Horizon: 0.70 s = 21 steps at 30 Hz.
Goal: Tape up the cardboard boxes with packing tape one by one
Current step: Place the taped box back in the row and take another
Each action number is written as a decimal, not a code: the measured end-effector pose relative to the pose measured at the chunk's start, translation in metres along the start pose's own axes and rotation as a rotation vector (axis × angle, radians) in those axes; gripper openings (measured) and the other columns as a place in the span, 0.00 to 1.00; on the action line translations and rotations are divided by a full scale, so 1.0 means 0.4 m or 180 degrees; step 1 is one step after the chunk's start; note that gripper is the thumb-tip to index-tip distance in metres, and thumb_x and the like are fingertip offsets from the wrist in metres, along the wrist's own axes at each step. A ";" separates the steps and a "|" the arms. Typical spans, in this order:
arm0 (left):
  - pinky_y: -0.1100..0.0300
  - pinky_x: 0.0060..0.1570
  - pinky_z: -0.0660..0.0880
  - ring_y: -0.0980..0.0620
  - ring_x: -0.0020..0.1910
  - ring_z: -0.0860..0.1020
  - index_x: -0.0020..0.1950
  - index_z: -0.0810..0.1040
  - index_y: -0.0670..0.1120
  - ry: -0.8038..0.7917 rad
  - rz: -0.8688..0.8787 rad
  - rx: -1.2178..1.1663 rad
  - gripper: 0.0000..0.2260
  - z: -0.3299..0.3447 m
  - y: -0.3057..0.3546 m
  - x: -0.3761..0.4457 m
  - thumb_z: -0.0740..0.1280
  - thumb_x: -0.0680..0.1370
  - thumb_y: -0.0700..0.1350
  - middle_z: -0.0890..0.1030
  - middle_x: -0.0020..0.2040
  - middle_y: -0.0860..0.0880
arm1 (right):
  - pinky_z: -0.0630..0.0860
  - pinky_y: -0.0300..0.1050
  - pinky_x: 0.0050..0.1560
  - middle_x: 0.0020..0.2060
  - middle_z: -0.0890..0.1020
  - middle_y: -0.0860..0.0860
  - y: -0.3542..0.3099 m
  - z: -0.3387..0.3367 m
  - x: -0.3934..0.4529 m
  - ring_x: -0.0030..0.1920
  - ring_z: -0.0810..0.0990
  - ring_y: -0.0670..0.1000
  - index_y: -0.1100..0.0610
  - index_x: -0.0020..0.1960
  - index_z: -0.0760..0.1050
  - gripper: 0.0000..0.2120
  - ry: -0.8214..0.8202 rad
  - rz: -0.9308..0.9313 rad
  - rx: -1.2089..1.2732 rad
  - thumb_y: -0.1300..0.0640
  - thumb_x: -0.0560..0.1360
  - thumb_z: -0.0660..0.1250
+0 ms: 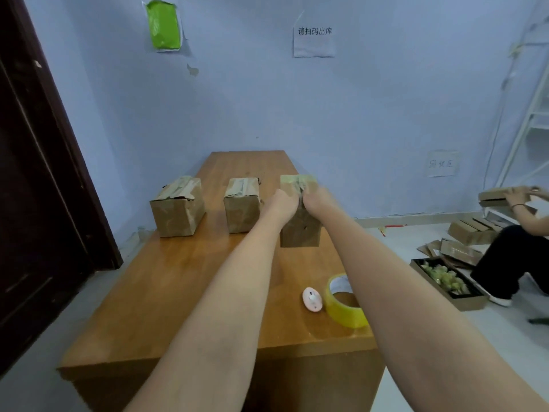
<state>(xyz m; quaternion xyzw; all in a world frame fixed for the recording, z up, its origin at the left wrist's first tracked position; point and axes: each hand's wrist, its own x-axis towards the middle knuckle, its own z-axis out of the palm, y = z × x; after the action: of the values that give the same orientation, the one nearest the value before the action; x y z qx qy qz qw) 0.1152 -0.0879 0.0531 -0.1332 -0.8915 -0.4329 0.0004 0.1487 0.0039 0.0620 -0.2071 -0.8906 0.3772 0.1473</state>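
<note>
Both hands, left hand [285,200] and right hand [315,198], press on the box [300,227] beyond the tape roll [344,301]; finger curl unclear; smooth tape firmly outward

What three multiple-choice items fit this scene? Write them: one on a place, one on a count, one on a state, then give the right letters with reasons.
1. Where does the roll of tape lie?
A. on the near right part of the table
B. on the floor
C. on top of the left box

2. How many cardboard boxes stand on the table?
A. two
B. three
C. five

3. What are both hands doing?
A. hanging idle
B. holding the tape roll
C. working on top of the right box

Answers:
1 A: the yellow roll sits beside a small pink tool near the table's right edge.
2 B: the left box, the middle box and the right box stand in a row.
3 C: the left hand and the right hand meet at that box's top.
</note>
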 end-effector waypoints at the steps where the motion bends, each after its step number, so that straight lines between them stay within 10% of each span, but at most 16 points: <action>1: 0.54 0.53 0.72 0.42 0.54 0.75 0.64 0.70 0.40 0.0014 0.0001 -0.0016 0.26 0.011 0.007 0.026 0.54 0.79 0.60 0.77 0.58 0.40 | 0.70 0.52 0.63 0.65 0.74 0.60 0.001 -0.005 0.025 0.64 0.73 0.60 0.62 0.68 0.70 0.22 0.0051 -0.0017 0.0004 0.50 0.82 0.51; 12: 0.53 0.54 0.71 0.40 0.57 0.75 0.65 0.69 0.40 -0.0219 -0.0116 -0.0123 0.24 0.135 -0.033 0.293 0.56 0.79 0.58 0.77 0.60 0.40 | 0.72 0.48 0.54 0.55 0.79 0.58 0.093 0.065 0.302 0.55 0.77 0.58 0.61 0.53 0.73 0.16 0.0008 0.0185 0.0142 0.49 0.81 0.54; 21: 0.57 0.51 0.66 0.44 0.63 0.71 0.72 0.61 0.43 -0.0200 -0.0017 0.0196 0.23 0.228 -0.103 0.400 0.54 0.81 0.54 0.70 0.68 0.44 | 0.68 0.53 0.65 0.67 0.72 0.58 0.190 0.148 0.415 0.66 0.71 0.59 0.61 0.71 0.64 0.23 0.0028 0.0286 -0.0053 0.48 0.82 0.51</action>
<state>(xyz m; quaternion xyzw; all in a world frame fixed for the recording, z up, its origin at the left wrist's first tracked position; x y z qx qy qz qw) -0.0385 -0.0039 -0.0172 -0.1442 -0.9044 -0.4009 -0.0247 -0.0010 0.0952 -0.0157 -0.2498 -0.8828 0.3751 0.1325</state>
